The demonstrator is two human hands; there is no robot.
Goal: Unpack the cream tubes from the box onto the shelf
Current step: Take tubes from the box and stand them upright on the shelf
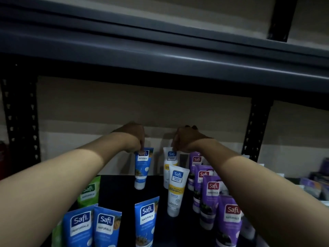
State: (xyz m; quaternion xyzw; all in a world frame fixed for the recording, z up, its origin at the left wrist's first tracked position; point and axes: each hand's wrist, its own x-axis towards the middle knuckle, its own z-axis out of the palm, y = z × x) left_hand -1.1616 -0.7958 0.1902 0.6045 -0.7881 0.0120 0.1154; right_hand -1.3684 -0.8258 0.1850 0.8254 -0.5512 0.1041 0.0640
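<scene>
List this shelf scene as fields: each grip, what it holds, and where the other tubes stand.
left grip: holds the top of a blue Safi Naturals tube, cap end down, near the shelf's back
right grip: holds the top of the rear white Safi tube
front white tube: standing just ahead of the rear one
purple tubes: several in a row, right of the white ones
front blue tubes: three, nearest the camera
green tube: left side
shelf: dark surface

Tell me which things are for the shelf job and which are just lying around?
For the job: left hand pinching blue Safi tube; right hand pinching white Safi tube; purple Safi tubes; green Safi tube; shelf.
Lying about: blurry packs far right.
</scene>
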